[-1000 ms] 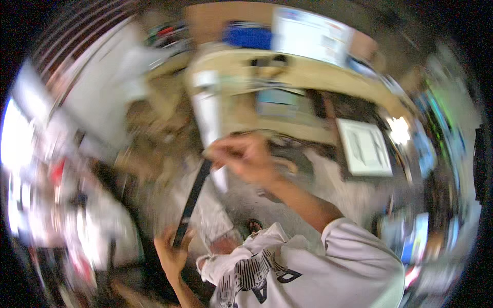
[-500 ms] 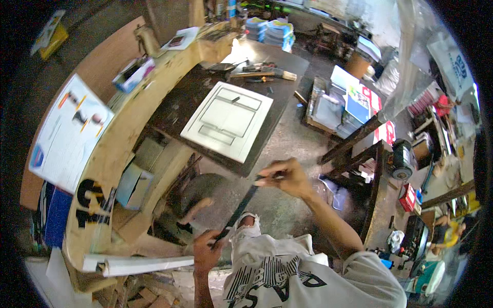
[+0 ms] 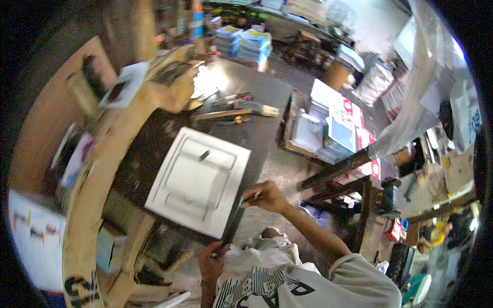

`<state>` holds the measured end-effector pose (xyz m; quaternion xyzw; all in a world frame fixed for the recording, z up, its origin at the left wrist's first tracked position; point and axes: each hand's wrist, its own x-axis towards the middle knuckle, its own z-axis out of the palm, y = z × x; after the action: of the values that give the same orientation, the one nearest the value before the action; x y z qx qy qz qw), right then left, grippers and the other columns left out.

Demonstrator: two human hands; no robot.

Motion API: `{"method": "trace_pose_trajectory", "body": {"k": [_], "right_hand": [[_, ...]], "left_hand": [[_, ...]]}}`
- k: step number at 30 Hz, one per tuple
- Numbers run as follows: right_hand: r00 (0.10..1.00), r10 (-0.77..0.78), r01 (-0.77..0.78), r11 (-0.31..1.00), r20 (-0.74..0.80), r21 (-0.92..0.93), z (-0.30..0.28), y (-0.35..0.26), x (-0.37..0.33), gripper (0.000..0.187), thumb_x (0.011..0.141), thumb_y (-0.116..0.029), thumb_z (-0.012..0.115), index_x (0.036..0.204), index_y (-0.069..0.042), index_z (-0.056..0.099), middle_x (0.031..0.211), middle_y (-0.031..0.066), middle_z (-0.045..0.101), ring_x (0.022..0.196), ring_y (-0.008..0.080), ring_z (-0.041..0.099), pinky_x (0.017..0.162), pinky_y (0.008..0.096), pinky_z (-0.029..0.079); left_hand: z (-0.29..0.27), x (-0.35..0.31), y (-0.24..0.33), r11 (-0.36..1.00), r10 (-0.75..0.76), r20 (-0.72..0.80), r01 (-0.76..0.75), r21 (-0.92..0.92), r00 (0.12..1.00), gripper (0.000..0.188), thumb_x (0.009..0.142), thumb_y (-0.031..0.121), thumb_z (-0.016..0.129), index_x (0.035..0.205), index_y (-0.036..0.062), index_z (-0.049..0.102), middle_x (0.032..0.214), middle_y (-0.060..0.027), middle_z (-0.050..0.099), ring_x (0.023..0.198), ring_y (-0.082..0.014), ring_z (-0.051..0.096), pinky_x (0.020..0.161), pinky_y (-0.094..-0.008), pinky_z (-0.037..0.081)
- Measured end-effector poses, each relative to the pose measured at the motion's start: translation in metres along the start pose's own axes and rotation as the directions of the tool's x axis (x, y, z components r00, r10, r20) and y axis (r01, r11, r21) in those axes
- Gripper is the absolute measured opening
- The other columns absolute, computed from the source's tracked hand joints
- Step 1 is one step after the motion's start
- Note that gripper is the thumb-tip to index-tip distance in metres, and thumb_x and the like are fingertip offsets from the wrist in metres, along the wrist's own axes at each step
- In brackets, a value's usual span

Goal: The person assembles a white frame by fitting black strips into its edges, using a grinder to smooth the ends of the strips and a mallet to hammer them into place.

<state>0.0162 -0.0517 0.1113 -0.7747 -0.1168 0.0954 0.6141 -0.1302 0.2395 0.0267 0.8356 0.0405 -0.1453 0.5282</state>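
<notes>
A thin dark strip (image 3: 234,224) runs slantwise between my two hands, blurred and hard to part from the dark table behind it. My right hand (image 3: 266,197) pinches its upper end, with a small pale bit at the fingertips. Lower down, my left hand (image 3: 211,258) is closed around the other end. Just beyond the hands, a white square panel (image 3: 177,180) lies on a dark table (image 3: 257,133). Dark lines form rectangles on the panel, and a short black piece (image 3: 204,155) rests near its far side.
Behind the panel lie a wooden-handled tool (image 3: 226,114) and other tools near a bright light (image 3: 210,82). A curved wooden bench (image 3: 105,159) borders the left. Stacked printed sheets (image 3: 341,131) stand right of the table, before a dark wooden post (image 3: 336,168).
My view has shifted, and the table and panel now appear nearer my hands. Both hands keep hold of the strip, which is now close to the panel's near right corner.
</notes>
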Motion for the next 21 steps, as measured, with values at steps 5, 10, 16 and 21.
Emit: {"method": "trace_pose_trajectory", "body": {"k": [5, 10, 16, 21], "right_hand": [[1.0, 0.004, -0.004, 0.961, 0.0, -0.278, -0.098, 0.061, 0.096, 0.034, 0.081, -0.022, 0.08, 0.111, -0.009, 0.071, 0.103, 0.007, 0.073, 0.088, 0.0177, 0.069, 0.08, 0.0358, 0.055], [0.977, 0.101, -0.211, 0.293, -0.189, -0.933, -0.239, 0.125, 0.241, 0.088, 0.075, -0.03, 0.074, 0.149, -0.008, 0.03, 0.15, 0.0208, 0.033, 0.138, 0.038, 0.032, 0.111, 0.0519, 0.029], [0.985, -0.128, 0.171, 0.56, 0.119, -0.811, -0.26, 0.17, 0.321, 0.062, 0.066, -0.006, 0.065, 0.126, -0.01, 0.051, 0.105, 0.0206, 0.058, 0.105, 0.0391, 0.055, 0.087, 0.05, 0.046], [0.968, -0.223, -0.104, 0.05, -0.112, -0.993, -0.294, 0.158, 0.311, 0.06, 0.067, -0.005, 0.061, 0.126, -0.015, 0.053, 0.112, 0.0128, 0.058, 0.109, 0.0357, 0.055, 0.093, 0.0482, 0.042]], "left_hand": [[0.038, 0.063, 0.034, 0.992, 0.093, -0.319, -0.059, 0.115, 0.943, 0.022, 0.073, -0.006, 0.072, 0.093, 0.0016, 0.075, 0.086, -0.0142, 0.071, 0.079, -0.0257, 0.069, 0.073, -0.0362, 0.055], [0.08, 0.105, 0.066, 0.971, 0.196, -0.57, -0.077, 0.227, 0.798, 0.028, 0.073, -0.009, 0.071, 0.097, 0.005, 0.076, 0.086, -0.0125, 0.072, 0.081, -0.0238, 0.069, 0.072, -0.0353, 0.055], [0.074, 0.146, 0.101, 0.916, 0.172, -0.555, 0.074, 0.393, 0.814, 0.026, 0.078, -0.006, 0.071, 0.099, 0.0087, 0.076, 0.091, -0.0099, 0.073, 0.081, -0.0234, 0.07, 0.072, -0.0334, 0.055], [0.09, 0.156, 0.097, 0.906, 0.166, -0.562, 0.101, 0.412, 0.81, 0.027, 0.076, -0.009, 0.07, 0.098, 0.006, 0.075, 0.091, -0.011, 0.073, 0.084, -0.024, 0.071, 0.073, -0.0335, 0.056]]}}
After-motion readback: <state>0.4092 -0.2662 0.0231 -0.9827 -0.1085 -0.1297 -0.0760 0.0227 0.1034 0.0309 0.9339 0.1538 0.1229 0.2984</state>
